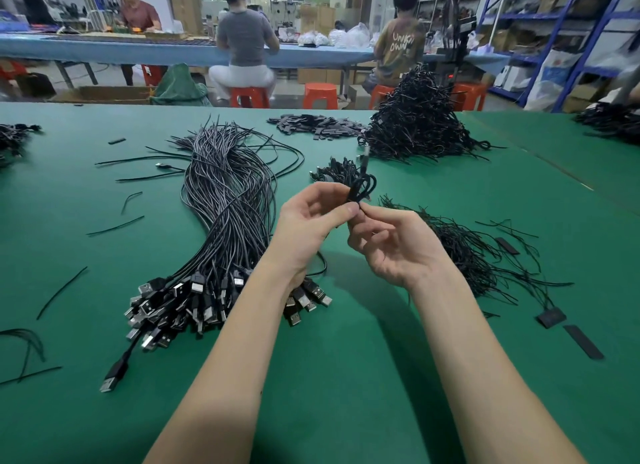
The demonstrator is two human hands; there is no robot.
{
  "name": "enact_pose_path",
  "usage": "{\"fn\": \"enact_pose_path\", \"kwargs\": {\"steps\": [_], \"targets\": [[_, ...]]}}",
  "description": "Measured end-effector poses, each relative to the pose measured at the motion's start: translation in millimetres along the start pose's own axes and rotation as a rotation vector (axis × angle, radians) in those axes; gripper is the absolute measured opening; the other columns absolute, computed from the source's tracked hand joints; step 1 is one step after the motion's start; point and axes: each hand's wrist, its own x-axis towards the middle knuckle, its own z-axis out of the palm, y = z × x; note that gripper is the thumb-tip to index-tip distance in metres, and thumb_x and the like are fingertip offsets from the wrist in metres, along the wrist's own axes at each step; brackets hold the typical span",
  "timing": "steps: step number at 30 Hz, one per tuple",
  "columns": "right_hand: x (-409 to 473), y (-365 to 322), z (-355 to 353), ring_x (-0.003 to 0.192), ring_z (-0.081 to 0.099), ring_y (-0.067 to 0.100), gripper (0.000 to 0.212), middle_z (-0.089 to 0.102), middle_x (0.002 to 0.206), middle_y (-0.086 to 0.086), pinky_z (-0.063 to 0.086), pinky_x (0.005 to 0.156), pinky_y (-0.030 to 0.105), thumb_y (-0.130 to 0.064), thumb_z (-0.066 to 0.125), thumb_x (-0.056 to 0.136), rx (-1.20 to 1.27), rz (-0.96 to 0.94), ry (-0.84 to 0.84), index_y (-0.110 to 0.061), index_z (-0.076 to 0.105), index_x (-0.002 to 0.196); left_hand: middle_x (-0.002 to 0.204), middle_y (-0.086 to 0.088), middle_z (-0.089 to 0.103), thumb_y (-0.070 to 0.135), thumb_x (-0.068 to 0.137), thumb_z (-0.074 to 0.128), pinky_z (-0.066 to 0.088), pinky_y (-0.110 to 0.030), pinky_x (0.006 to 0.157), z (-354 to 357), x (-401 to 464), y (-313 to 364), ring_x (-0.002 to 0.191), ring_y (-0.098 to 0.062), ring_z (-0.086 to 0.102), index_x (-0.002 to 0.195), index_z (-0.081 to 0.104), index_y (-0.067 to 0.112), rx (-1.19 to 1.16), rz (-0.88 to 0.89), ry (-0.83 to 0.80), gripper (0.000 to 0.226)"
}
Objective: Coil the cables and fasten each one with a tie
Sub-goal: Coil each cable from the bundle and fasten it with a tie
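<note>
A small coiled black cable (363, 185) is held up above the green table (346, 377). My left hand (311, 221) pinches the coil at its lower end between thumb and fingers. My right hand (391, 242) meets it from the right, fingertips pinching at the same spot, where a thin tie seems to be, though it is too small to make out. A big bundle of uncoiled black USB cables (221, 228) lies to the left, plugs toward me. A heap of thin black wire ties (464, 252) lies to the right.
A tall pile of coiled cables (419, 120) stands at the back right, a smaller cluster (337, 171) just behind my hands. Flat black strips (315, 124) lie at the back. Loose ties are scattered on the left. People sit at a blue bench beyond.
</note>
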Motion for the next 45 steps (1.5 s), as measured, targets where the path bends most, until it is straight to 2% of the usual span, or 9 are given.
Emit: {"fn": "enact_pose_path", "kwargs": {"steps": [7,13,17,19,24,28,32,37,45], "targets": [[10.9,7.5,-16.1,0.083,0.066,0.006,0.025,0.065,0.109,-0.018,0.056,0.07,0.029,-0.029,0.076,0.087,-1.623,-1.073,0.268,-0.032,0.064,0.108,0.071,-0.002,0.069,0.001,0.085,0.072,0.051,-0.022,0.057,-4.9,2.9,2.4,0.063,-0.014,0.062,0.093,0.064,0.012,-0.289,-0.318,0.16,0.016],[14.2,14.8,-10.7,0.063,0.065,0.011,0.007,0.069,0.08,-0.014,0.053,0.055,0.03,-0.027,0.07,0.091,-1.354,-1.077,0.244,-0.025,0.068,0.085,0.079,0.001,0.072,0.007,0.081,0.075,0.052,-0.021,0.06,-8.1,1.9,1.7,0.067,-0.011,0.066,0.088,0.067,0.018,-0.3,-0.343,0.06,0.014],[6.9,6.8,5.7,0.043,0.054,0.006,0.013,0.058,0.065,0.002,0.04,0.036,0.013,-0.007,0.066,0.086,-0.222,-0.166,0.06,-0.007,0.068,0.074,0.086,0.0,0.073,0.014,0.071,0.079,0.053,-0.02,0.066,-5.0,1.8,2.9,0.075,-0.01,0.067,0.089,0.07,0.019,-0.273,-0.287,0.02,0.021],[2.0,5.7,7.7,0.041,0.053,0.003,0.008,0.058,0.064,0.001,0.042,0.036,0.012,-0.009,0.064,0.084,0.058,0.047,-0.049,-0.004,0.067,0.08,0.088,-0.001,0.073,0.014,0.073,0.079,0.053,-0.021,0.069,-4.9,2.4,3.5,0.078,-0.012,0.067,0.089,0.071,0.019,-0.27,-0.281,0.01,0.019],[0.9,7.2,2.4,0.062,0.07,0.015,0.02,0.074,0.098,-0.004,0.051,0.052,0.021,-0.008,0.066,0.094,-1.047,-0.676,0.145,-0.021,0.069,0.11,0.076,0.002,0.071,0.009,0.084,0.074,0.051,-0.021,0.06,-12.9,3.6,4.4,0.065,-0.01,0.064,0.088,0.067,0.018,-0.286,-0.324,0.113,0.013],[0.4,0.2,-10.8,0.07,0.069,0.007,0.021,0.073,0.101,-0.018,0.048,0.066,0.013,-0.024,0.08,0.086,-1.529,-1.072,0.166,-0.031,0.073,0.105,0.077,0.002,0.071,0.01,0.084,0.075,0.051,-0.02,0.058,-13.0,2.9,3.4,0.063,-0.01,0.065,0.09,0.068,0.017,-0.299,-0.354,0.11,0.012],[6.2,8.1,-8.9,0.057,0.066,0.006,0.007,0.072,0.074,-0.017,0.047,0.056,0.015,-0.025,0.077,0.089,-1.397,-1.061,0.255,-0.024,0.077,0.083,0.08,0.002,0.072,0.01,0.082,0.076,0.051,-0.02,0.061,-10.9,2.5,1.0,0.067,-0.01,0.066,0.088,0.069,0.019,-0.28,-0.354,0.09,0.013],[9.6,9.3,-2.4,0.044,0.054,0.003,0.006,0.062,0.071,0.003,0.042,0.037,0.01,-0.009,0.073,0.08,-0.097,-0.083,0.091,-0.006,0.069,0.078,0.081,0.003,0.071,0.008,0.082,0.076,0.051,-0.019,0.064,-6.8,1.7,-2.7,0.071,-0.008,0.065,0.082,0.072,0.022,-0.239,-0.322,0.065,0.015],[19.0,13.6,-25.5,0.066,0.067,0.007,0.023,0.07,0.095,-0.02,0.054,0.067,0.025,-0.035,0.079,0.084,-1.497,-1.149,0.306,-0.04,0.066,0.104,0.074,0.002,0.071,0.008,0.084,0.074,0.048,-0.02,0.053,-14.6,4.2,-0.9,0.064,-0.01,0.066,0.091,0.068,0.016,-0.287,-0.347,0.142,0.012]]}}
